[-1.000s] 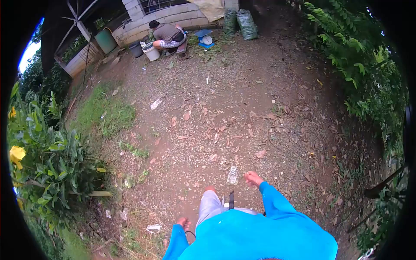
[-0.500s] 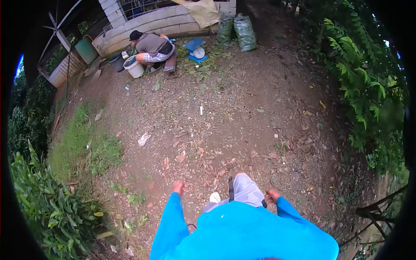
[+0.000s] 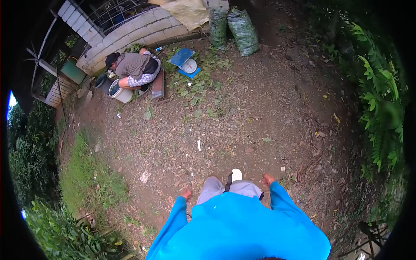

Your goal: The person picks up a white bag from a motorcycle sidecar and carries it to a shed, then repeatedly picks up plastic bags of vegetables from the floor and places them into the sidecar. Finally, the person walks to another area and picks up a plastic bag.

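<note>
My left hand (image 3: 186, 194) hangs beside my left thigh, below the blue sleeve, with its fingers curled in and nothing visible in them. Out to the other side, my right hand (image 3: 268, 180) swings near my right thigh, its fingers also loosely closed around nothing I can see. Both hands are small in the view, and neither touches any object. Between them show my grey shorts (image 3: 247, 187), a dark strap (image 3: 228, 182) and one pale shoe (image 3: 236, 174). Gravelly ground with dry leaves lies around my feet.
Ahead, a person (image 3: 135, 69) crouches on a low wooden bench (image 3: 158, 85) beside a white bucket (image 3: 122, 95). A blue weighing scale (image 3: 189, 66) stands among scattered leaves. Two full green sacks (image 3: 242, 32) lean near a block wall (image 3: 147, 32). Bushes (image 3: 65, 232) line the left.
I have walked forward, so the crouching person, scale and sacks appear nearer. My right hand has swung forward, my left hand back, and a shoe now shows ahead on the right.
</note>
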### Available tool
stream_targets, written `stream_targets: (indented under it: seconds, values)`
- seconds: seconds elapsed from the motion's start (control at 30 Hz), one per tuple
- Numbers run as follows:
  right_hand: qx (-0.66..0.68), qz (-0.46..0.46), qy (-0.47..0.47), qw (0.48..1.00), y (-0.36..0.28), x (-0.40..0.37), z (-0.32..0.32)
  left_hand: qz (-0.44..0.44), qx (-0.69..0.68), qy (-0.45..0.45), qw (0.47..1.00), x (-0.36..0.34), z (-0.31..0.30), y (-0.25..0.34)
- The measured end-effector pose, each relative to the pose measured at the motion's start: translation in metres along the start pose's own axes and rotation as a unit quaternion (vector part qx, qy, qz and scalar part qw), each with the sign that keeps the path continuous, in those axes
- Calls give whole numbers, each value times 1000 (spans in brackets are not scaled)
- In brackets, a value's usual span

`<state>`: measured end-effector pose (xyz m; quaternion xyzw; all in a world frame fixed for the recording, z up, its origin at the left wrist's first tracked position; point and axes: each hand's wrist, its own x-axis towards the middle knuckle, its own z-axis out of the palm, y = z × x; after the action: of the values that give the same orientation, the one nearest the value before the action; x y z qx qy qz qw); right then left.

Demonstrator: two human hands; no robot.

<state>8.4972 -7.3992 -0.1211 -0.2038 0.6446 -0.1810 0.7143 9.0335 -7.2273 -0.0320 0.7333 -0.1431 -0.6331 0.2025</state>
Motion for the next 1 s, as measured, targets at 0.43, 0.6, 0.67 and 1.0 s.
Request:
stream_targets:
  seconds: [0.43, 0.6, 0.67, 1.0]
  values:
    - [-83, -53, -141, 985, -443, 218, 102, -177, -237, 83, 952, 223, -22, 332]
    - [-149, 76, 36, 985, -565, 204, 127, 41, -190, 34, 980, 299, -30, 533]
    - [-112, 89, 13, 990, -576, 257, 99, 148, -210, 11, 966, 329, -36, 619]
    - [-38, 205, 2, 978, -817, 546, 91, 96, -249, 20, 964, 543, -57, 875]
